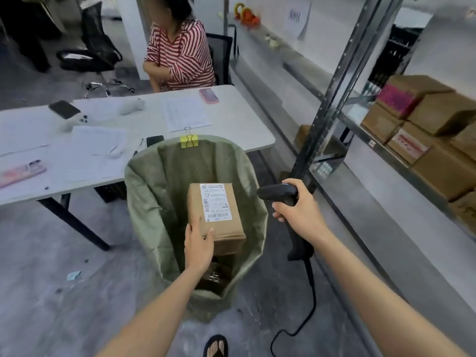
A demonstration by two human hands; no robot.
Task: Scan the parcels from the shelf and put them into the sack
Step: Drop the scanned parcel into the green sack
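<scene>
Nearest of all, a foot in a black sandal [215, 346] stands on the grey floor at the bottom edge. Far left, the white desk [244, 124] carries loose papers, a dark phone [64, 109] and a pink phone [208, 95]; a person in a red-striped top [180, 55] sits behind it. An open green sack [144, 202] stands against the desk's front edge, its rim fastened there with a yellow binder clip [189, 141]. The left hand [199, 247] grips the near end of a brown parcel [219, 222], thumb on top, holding it label up over the sack's mouth. Darker items lie in the sack below. To the right, the right hand [298, 210] is curled round a black scanner [277, 193], whose head points toward the parcel while its cable [310, 292] trails down to the floor. Far right, a metal shelf [386, 155] holds stacked cardboard boxes [438, 163].
</scene>
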